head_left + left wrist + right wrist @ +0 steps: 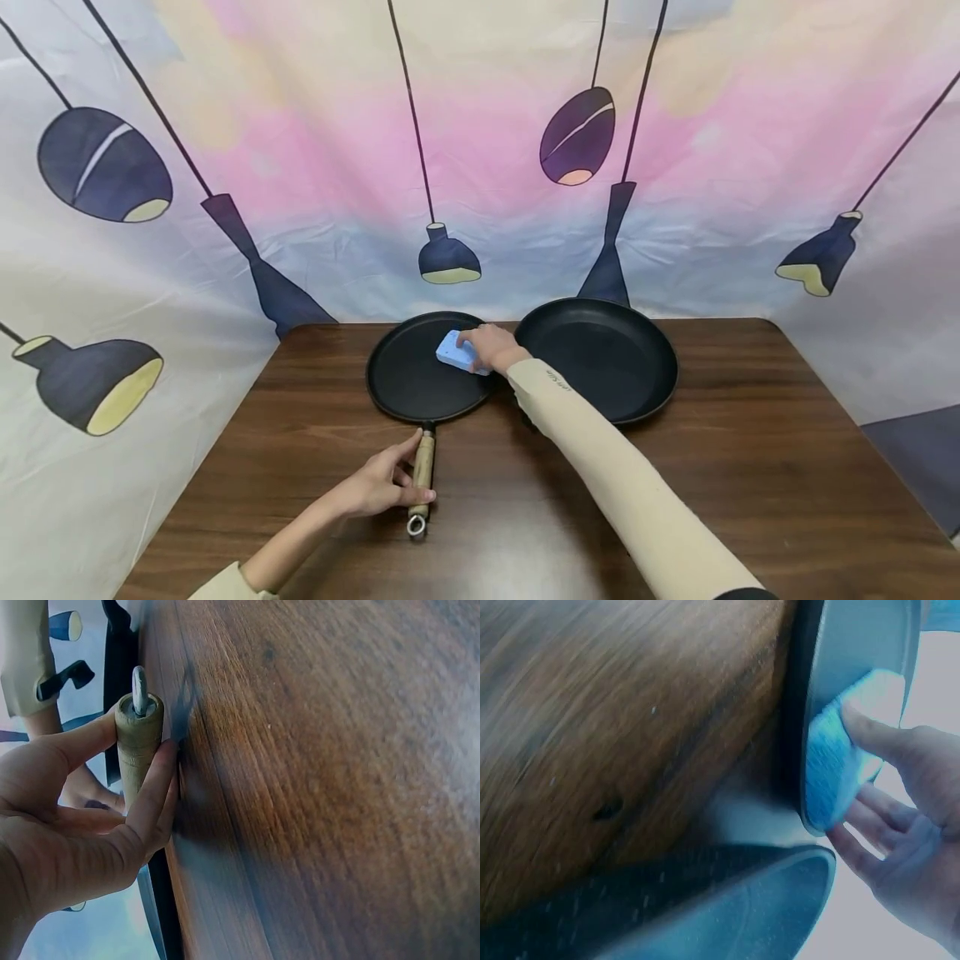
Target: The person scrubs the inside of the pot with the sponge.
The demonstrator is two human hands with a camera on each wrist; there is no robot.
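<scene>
A flat, round black griddle pan (405,379) with a wooden handle (423,467) lies toward the back of the wooden table. My left hand (378,483) grips that handle between thumb and fingers, just ahead of the metal ring at its end. On the pan's right side, my right hand (493,347) holds a light blue sponge (452,352) against the black surface. In the right wrist view, the thumb lies over the sponge (829,772) and the other fingers are at its far edge, near the pan's rim.
A deeper black frying pan (600,354) sits close to the right of the griddle pan, partly behind my right sleeve (622,475). The brown table (750,467) meets a cloth backdrop (337,167) printed with hanging lamps at its back edge.
</scene>
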